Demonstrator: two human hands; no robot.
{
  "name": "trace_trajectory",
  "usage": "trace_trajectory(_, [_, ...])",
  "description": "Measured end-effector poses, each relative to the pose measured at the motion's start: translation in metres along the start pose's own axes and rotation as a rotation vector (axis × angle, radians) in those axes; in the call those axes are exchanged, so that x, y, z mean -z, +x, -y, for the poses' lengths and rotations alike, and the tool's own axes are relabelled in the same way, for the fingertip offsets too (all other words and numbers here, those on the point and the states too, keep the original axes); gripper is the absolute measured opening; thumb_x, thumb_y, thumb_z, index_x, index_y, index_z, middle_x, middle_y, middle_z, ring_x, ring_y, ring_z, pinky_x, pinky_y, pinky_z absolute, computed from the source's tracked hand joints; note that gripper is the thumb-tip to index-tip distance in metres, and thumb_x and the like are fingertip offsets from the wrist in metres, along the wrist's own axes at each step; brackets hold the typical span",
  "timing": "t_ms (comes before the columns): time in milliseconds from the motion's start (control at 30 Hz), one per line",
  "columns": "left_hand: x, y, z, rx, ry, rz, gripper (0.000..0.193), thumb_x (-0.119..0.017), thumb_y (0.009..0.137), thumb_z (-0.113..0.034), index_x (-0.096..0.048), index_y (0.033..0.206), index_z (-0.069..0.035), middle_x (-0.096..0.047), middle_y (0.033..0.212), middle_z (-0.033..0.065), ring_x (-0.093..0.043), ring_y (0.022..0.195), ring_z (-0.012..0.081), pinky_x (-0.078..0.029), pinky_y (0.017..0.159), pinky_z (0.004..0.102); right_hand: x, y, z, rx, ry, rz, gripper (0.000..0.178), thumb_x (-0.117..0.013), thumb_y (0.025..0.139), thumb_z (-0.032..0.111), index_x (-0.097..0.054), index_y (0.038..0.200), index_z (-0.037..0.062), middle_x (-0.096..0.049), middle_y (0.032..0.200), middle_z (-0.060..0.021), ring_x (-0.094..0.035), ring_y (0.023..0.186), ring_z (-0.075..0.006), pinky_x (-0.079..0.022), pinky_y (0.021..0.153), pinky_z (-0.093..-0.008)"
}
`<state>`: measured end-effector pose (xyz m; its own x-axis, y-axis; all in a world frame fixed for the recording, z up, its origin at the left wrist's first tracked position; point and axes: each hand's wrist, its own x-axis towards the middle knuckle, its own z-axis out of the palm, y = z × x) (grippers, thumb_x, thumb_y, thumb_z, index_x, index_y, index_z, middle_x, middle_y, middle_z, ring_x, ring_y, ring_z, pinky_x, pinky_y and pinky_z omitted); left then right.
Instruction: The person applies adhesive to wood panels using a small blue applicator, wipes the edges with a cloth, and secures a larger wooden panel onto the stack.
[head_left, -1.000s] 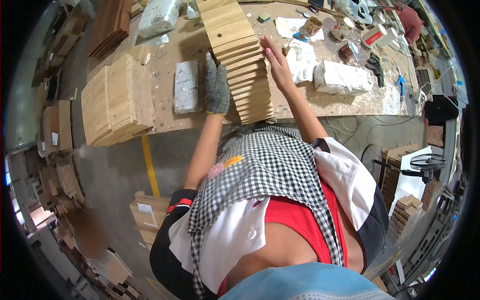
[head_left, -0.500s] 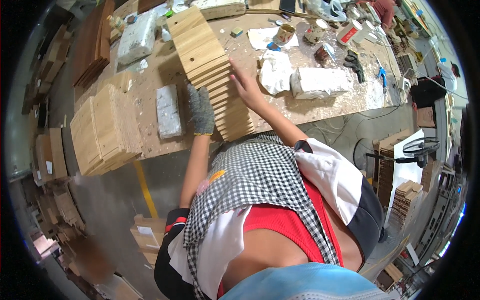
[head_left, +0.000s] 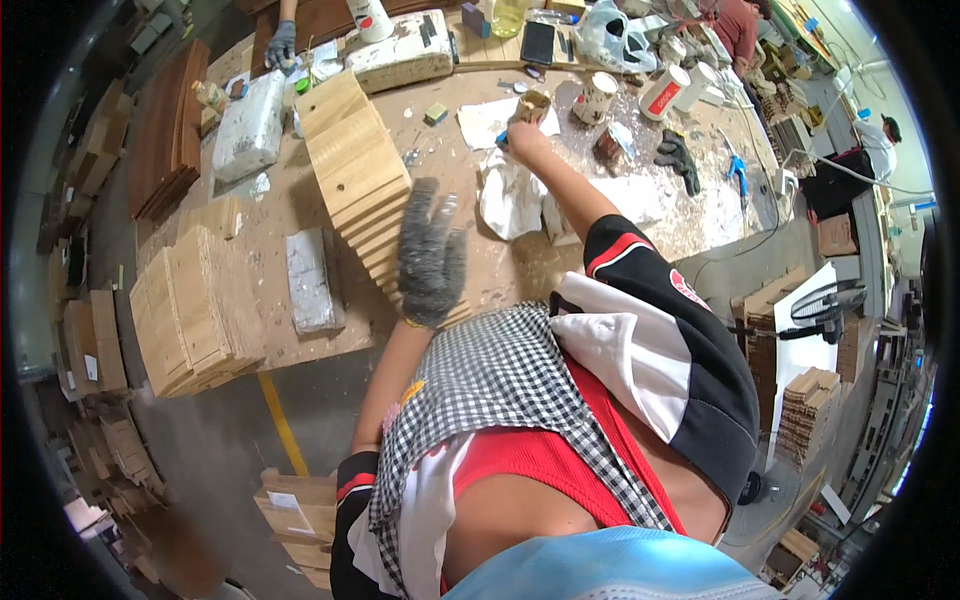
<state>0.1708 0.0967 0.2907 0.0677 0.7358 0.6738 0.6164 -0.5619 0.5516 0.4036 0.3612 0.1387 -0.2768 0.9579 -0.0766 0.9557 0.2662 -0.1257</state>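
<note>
Illumination is bright and even across the counter [head_left: 300, 210] — soft daylight, strongest toward the upper right, where the scene washes out to a pale tone. Shadows are faint and short. The gloved left hand [head_left: 430, 255] shows motion blur — fingers smeared. The floor [head_left: 220, 430] at lower left reads darker. Fisheye distortion bends straight edges near the rim; a black circular vignette surrounds the view. A soft, unfocused patch sits at lower left.

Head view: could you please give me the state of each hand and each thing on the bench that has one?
left hand: gloved, open, fingers spread over the plank row
right hand: bare, reaching to the small tin
row of light wooden planks: fanned, overlapping along the workbench
small tin: upright, open-topped
black gloves: lying unworn
white cloth: crumpled
</note>
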Motion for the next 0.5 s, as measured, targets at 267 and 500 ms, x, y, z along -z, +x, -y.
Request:
trace_trajectory(267, [-0.137,0.089,0.054,0.46,-0.181,0.063,0.051,-0.061,0.094,-0.026,-0.049,0.134,0.004,-0.052,0.137,0.0218,-0.049,0.127,0.037,-0.039,0.107,0.0398,0.099,0.037,-0.028,-0.13,1.818,0.485,0.03,-0.067,0.091,0.005,-0.054,0.115,-0.009,-0.065,0.108,-0.014,-0.067,0.096,-0.019,-0.056,0.094,-0.0317])
trace_trajectory(500, [-0.238,0.171,0.087,0.77,-0.355,0.123,0.037,-0.072,0.089,-0.027,-0.062,0.113,-0.001,-0.067,0.095,0.0099,-0.063,0.088,0.0181,-0.05,0.082,0.0332,0.118,0.054,-0.099,0.161,1.479,0.525,0.05,-0.074,0.086,0.006,-0.057,0.132,0.0041,-0.065,0.122,-0.0063,-0.059,0.115,-0.0151,-0.047,0.101,-0.0326])
